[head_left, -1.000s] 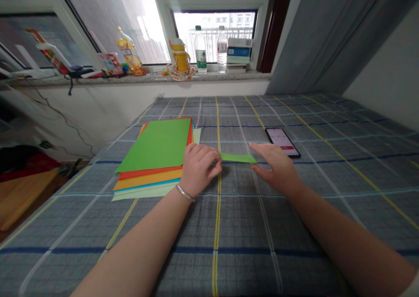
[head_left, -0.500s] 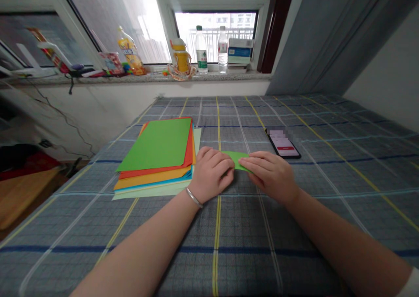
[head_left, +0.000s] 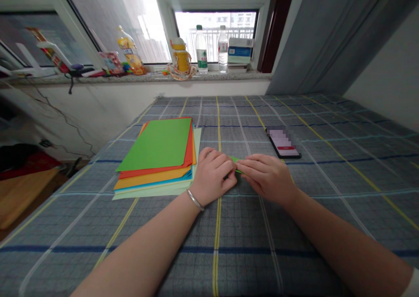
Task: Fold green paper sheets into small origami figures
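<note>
1. A green paper strip [head_left: 233, 159] is held between the two hands, directly in front of the fingertips, and only thin slivers of it are left in view. Compared with the moment before, more of it has been covered, as the hands have been brought closer together. Whether it has been folded or rolled cannot be told, since most of it is hidden.
2. The left hand [head_left: 212, 175] is closed narrowly, with its fingers curled over the strip's left part. A metal bangle [head_left: 195, 199] is worn at the wrist behind it.
3. The right hand [head_left: 268, 178] is also closed narrowly, with its fingers extended almost flat over the strip and their tips set against the left hand.
4. A stack of coloured paper [head_left: 153, 145] is placed just left of the left hand, not touching the strip. A green sheet is laid on top, with orange, yellow, blue and pale green edges showing below.
5. A phone [head_left: 283, 143] is lying just beyond the right hand, its screen blurred.
6. A checked bed sheet [head_left: 248, 227] is spread beneath the hands. Well beyond them, two plastic bottles [head_left: 201, 50] and a stack of boxes [head_left: 240, 48] are set on a window sill [head_left: 153, 78].
</note>
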